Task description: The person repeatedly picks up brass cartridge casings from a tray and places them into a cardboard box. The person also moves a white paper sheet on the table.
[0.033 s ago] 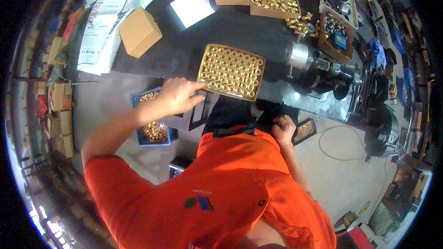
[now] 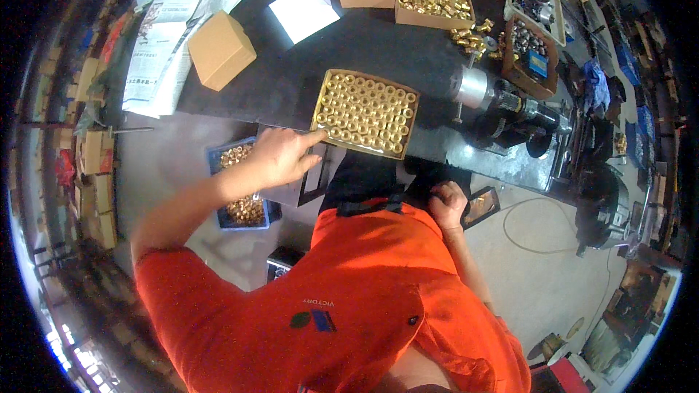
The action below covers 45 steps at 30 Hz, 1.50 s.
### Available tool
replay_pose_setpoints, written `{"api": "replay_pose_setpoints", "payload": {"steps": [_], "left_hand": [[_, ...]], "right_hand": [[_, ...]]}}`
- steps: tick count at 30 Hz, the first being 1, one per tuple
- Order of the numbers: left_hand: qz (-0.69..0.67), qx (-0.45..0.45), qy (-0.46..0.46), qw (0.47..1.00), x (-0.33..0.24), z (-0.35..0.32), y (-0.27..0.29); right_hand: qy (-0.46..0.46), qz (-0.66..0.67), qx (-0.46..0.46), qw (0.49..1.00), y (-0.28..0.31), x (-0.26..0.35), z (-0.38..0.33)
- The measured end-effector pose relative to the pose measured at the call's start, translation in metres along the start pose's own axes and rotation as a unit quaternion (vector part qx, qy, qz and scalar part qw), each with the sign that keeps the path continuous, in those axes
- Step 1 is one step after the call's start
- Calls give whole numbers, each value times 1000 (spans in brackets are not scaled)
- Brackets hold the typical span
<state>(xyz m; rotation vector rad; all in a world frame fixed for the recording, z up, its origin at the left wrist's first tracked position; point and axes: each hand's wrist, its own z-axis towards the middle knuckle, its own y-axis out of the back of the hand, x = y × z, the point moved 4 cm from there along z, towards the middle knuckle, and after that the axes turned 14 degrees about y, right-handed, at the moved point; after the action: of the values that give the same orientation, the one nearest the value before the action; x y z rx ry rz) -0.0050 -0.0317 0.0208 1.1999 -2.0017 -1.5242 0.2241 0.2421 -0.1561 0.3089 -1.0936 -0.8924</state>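
Observation:
A shallow cardboard box (image 2: 315, 113) sits at the near edge of the dark workbench, packed with rows of upright brass fittings (image 2: 364, 113). My left hand (image 2: 280, 156) reaches to its near left corner. The index finger is stretched out, its tip at the fittings by the rim. The thumb stands apart below, and nothing shows in this hand. My right hand (image 2: 448, 205) rests on my dark trousers by the right thigh, its fingers curled in, with no object showing in it.
Boxes of loose brass fittings (image 2: 433, 0) stand at the back. A closed carton (image 2: 222, 51) rests near newspaper (image 2: 164, 44) and white paper (image 2: 304, 9). Right of the box is a metal clamping device (image 2: 502, 102). A blue crate (image 2: 244, 222) of fittings sits below the bench at left.
My left hand has shifted slightly left, and its thumb has moved down and away from the box. The index fingertip remains at the corner. My right hand has not moved.

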Motion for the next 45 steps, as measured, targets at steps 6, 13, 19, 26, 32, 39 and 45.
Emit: {"api": "replay_pose_setpoints", "payload": {"steps": [6,13,19,26,32,39,45], "left_hand": [[54,-37,-1,998,3,-17,-20],[60,-47,-18,997,2,-14,-21],[-148,-56,-16,987,8,1,-5],[-100,-75,58,990,1,20,18],[42,10,63,997,-11,41,18],[83,26,65,994,-17,47,21],[85,24,77,993,-17,47,20]], "right_hand": [[-14,4,9,1000,0,1,-1],[-13,10,0,1000,-2,-5,-5],[-13,1,16,1000,-2,-7,-6],[-20,5,19,1000,-1,-3,-3],[-22,9,18,1000,-1,-8,-8],[-15,1,20,1000,-1,-6,-6],[-29,-8,30,999,-1,-6,-6]]}}
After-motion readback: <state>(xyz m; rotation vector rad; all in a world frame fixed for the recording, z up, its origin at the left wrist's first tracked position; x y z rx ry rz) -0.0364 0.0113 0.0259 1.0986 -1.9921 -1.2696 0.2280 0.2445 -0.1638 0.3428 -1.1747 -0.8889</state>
